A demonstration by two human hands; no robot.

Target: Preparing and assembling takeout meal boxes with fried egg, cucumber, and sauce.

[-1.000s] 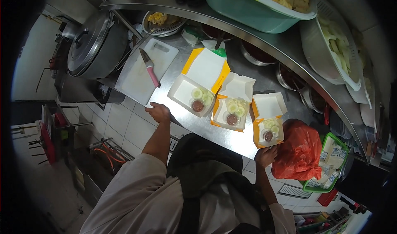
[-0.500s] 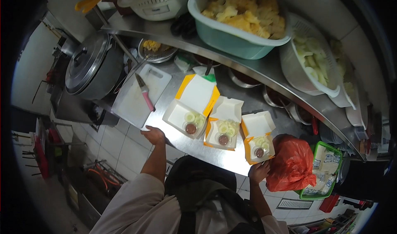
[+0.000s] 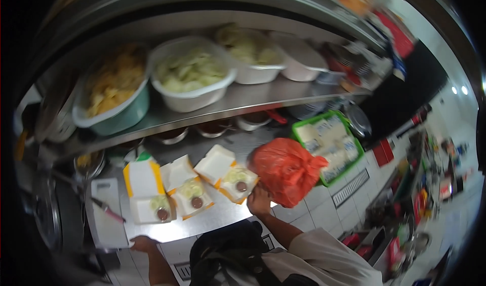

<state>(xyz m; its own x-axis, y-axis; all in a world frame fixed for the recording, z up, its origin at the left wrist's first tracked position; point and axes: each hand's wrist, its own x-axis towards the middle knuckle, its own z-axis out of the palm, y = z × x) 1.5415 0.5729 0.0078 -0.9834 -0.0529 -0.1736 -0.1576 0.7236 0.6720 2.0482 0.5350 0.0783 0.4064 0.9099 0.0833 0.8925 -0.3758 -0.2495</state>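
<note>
My left hand (image 3: pixel 144 243) rests at the counter's front edge beside the corner of a white cutting board (image 3: pixel 104 225), its fingers stretched out and nothing seen in them. A knife with a pink handle (image 3: pixel 115 216) lies on the board. My right hand (image 3: pixel 259 201) is at the front edge between the rightmost food box and a knotted red plastic bag (image 3: pixel 286 167); blur hides how its fingers are set. Three lidded-open cardboard boxes, left (image 3: pixel 144 182), middle (image 3: pixel 178 170) and right (image 3: pixel 215 163), each hold pale green slices and a small cup of brown sauce.
A steel shelf (image 3: pixel 212 101) above carries tubs of yellow fried pieces (image 3: pixel 115 83) and pale green slices (image 3: pixel 190 72). Metal bowls of sauce (image 3: pixel 211 128) stand beneath it. A green basket (image 3: pixel 349 167) of white packets is at the right. A large pot (image 3: pixel 48 210) stands left.
The view has swung to the right, so the counter and boxes appear further left and more of the right side shows. Both hands stay near the counter's front edge; the boxes keep their places.
</note>
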